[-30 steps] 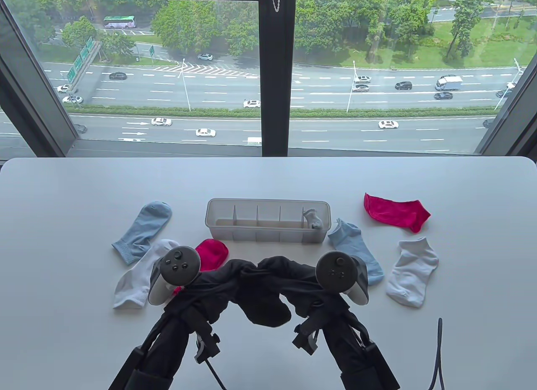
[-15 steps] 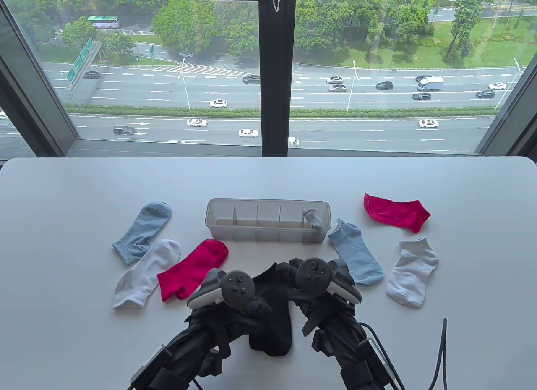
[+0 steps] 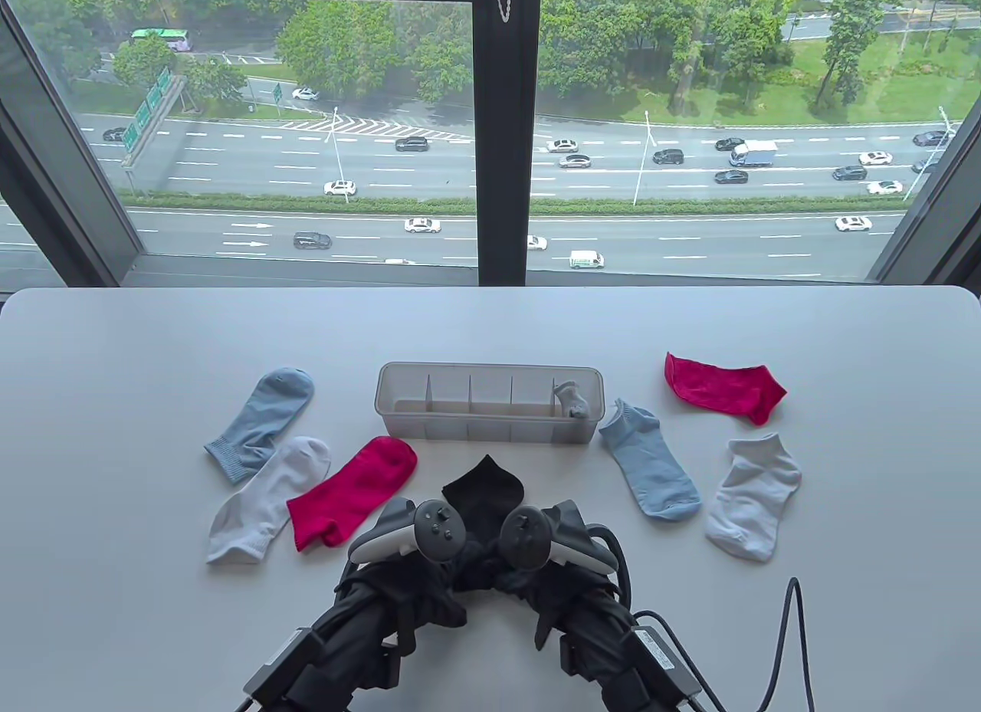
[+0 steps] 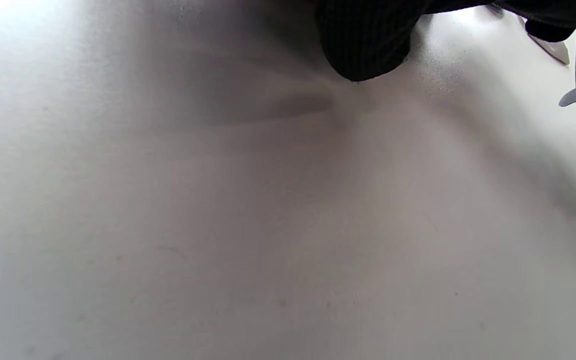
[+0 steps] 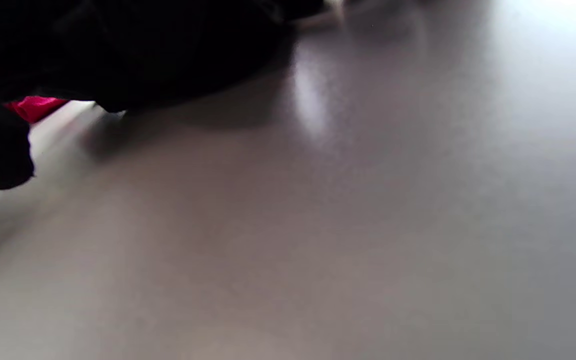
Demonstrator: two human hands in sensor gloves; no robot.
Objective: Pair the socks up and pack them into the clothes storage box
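The soft black knit socks (image 3: 484,497) are lying on the white counter (image 3: 115,605) just in front of the translucent plastic divided storage box (image 3: 490,428), both gloved hands (image 3: 483,547) working at their near end; whether the fingers are gripping cannot be told. Limp and light, they are likely best pinched at the cuffs. The box is holding one grey sock bundle (image 3: 573,400) in its rightmost compartment.
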